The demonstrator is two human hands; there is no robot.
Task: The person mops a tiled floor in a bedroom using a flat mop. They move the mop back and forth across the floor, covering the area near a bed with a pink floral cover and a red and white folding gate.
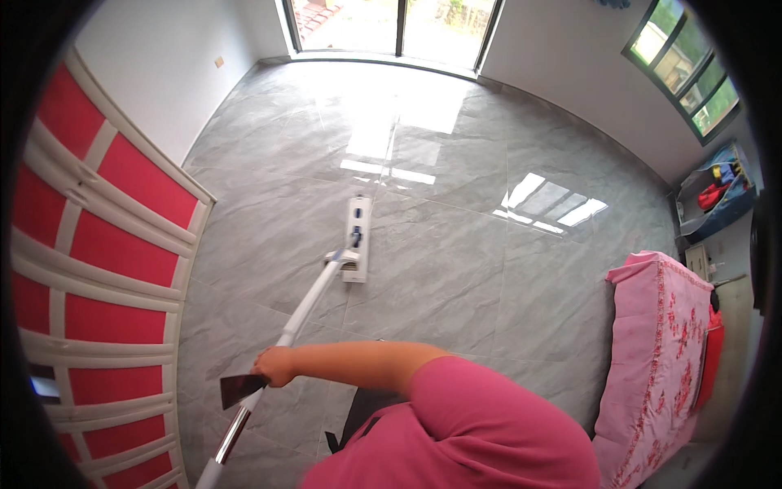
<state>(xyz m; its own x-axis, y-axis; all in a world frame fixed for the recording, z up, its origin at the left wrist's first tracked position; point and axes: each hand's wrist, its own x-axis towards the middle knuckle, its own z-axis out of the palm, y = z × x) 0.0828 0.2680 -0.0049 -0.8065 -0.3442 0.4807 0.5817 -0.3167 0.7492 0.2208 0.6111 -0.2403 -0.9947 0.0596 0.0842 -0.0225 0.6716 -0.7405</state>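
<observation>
A flat mop with a white rectangular head (357,238) with blue fittings lies on the grey marbled tile floor (440,269). Its white pole (305,299) slants down to the lower left, with a shiny metal section (233,435) further down. My right hand (275,367) is closed around the pole, the arm in a pink sleeve reaching across from the right. Right below that hand, a dark flat piece (240,390) sticks out to the left of the pole; whether it is fixed to it I cannot tell. My left hand is out of view.
Red-panelled cabinet doors with cream frames (125,263) line the left side. On the right stands a bed with a pink flowered cover (654,360). Beyond it are a small drawer unit (697,260) and a blue container with coloured items (718,195). Glass doors (397,30) are at the far wall.
</observation>
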